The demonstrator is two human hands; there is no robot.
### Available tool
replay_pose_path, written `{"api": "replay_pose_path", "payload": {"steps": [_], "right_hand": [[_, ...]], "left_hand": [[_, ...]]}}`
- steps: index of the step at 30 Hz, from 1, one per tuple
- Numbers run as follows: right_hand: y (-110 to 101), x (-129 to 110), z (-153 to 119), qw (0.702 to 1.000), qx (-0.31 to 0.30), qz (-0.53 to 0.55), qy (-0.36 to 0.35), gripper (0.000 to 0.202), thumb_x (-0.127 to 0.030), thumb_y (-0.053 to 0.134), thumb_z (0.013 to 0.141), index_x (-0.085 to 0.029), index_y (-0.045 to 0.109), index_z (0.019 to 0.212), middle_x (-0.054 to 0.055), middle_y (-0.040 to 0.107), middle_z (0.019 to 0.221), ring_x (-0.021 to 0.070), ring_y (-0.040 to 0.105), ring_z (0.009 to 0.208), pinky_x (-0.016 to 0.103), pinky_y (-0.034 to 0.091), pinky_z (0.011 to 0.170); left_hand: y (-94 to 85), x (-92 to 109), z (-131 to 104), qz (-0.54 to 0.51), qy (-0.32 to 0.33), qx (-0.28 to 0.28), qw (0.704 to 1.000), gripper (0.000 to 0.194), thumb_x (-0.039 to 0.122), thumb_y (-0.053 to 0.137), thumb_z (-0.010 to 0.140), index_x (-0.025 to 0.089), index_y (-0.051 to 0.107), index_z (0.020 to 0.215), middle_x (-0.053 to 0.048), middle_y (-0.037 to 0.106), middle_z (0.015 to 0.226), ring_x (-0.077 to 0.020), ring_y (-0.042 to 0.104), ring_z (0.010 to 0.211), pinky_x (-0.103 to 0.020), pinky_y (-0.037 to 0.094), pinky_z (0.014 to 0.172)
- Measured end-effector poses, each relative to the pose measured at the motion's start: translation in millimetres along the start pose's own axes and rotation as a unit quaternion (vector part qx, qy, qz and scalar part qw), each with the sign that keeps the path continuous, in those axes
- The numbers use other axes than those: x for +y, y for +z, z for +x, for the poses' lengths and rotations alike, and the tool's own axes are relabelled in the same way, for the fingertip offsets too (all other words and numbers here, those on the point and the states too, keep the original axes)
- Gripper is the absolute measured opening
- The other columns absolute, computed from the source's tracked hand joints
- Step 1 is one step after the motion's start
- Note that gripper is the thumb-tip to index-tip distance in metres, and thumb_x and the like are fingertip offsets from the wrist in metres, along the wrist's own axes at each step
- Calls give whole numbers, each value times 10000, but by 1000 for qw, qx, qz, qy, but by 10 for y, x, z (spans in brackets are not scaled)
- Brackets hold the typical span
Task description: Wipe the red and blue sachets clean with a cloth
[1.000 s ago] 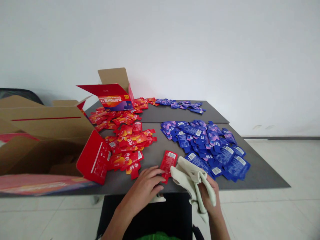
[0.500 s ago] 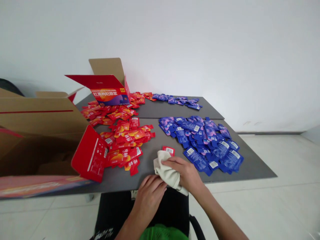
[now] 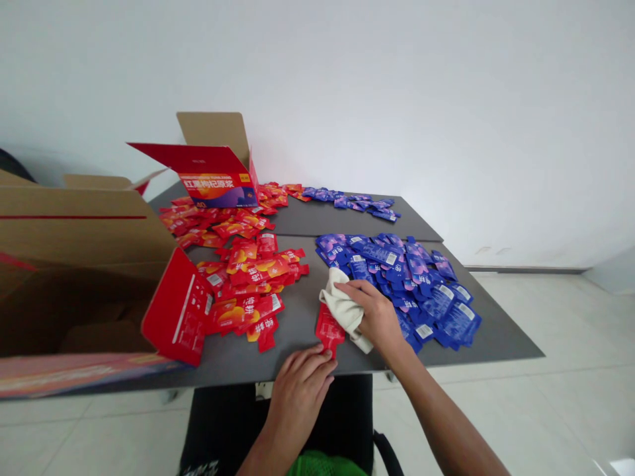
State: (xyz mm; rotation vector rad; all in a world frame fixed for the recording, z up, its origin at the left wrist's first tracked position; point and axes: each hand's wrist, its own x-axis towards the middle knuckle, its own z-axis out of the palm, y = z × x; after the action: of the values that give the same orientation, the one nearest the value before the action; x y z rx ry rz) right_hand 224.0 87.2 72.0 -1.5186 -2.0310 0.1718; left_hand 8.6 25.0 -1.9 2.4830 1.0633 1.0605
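Note:
A red sachet point(image 3: 329, 330) lies by itself near the table's front edge, its narrow neck toward me. My left hand point(image 3: 300, 383) holds that neck down against the table with its fingertips. In my right hand point(image 3: 373, 314) is a bunched off-white cloth point(image 3: 342, 303), gripped between the fingers and resting on the sachet's far end, which it hides. Left of the sachet spreads a pile of red sachets point(image 3: 253, 271). Blue sachets point(image 3: 397, 264) form another pile just beyond and right of my right hand.
A large open carton point(image 3: 79, 238) stands at the left, its red flap point(image 3: 176, 311) reaching over the table. Farther back is a red printed box point(image 3: 218, 185) with raised flaps. More blue sachets point(image 3: 367, 201) lie along the back of the grey table point(image 3: 307, 221), before a white wall.
My right hand has pushed the cloth away from me, from the sachet's near part to its far end. The sachet's lower body and neck now show. My left hand stays near the neck.

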Motion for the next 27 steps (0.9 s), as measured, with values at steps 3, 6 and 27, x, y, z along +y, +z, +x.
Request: {"api": "replay_pose_path", "payload": {"steps": [3, 6, 27], "right_hand": [[81, -154, -274, 996, -73, 31, -39, 524, -122, 690, 924, -364, 666, 1388, 39, 681, 1315, 191, 726, 1075, 253, 570, 890], [183, -163, -346, 990, -140, 18, -25, 497, -143, 712, 916, -388, 691, 1347, 25, 685, 1281, 188, 736, 1031, 238, 573, 845], [271, 30, -48, 995, -100, -5, 3, 538, -78, 697, 909, -373, 690, 1358, 32, 682, 1284, 187, 728, 1065, 243, 565, 905]], "left_hand": [[-7, 20, 9, 8, -18, -4, 1000, 235, 92, 694, 914, 242, 747, 1086, -10, 780, 1063, -259, 703, 1032, -446, 558, 928], [-8, 23, 18, 8, -25, -9, 1000, 211, 91, 685, 915, 244, 746, 1048, -8, 775, 1008, -251, 703, 984, -436, 556, 910], [-30, 25, 52, -37, -47, -19, 998, 383, 34, 796, 818, 253, 742, 1127, -2, 776, 1118, -261, 688, 1113, -451, 540, 943]]}}
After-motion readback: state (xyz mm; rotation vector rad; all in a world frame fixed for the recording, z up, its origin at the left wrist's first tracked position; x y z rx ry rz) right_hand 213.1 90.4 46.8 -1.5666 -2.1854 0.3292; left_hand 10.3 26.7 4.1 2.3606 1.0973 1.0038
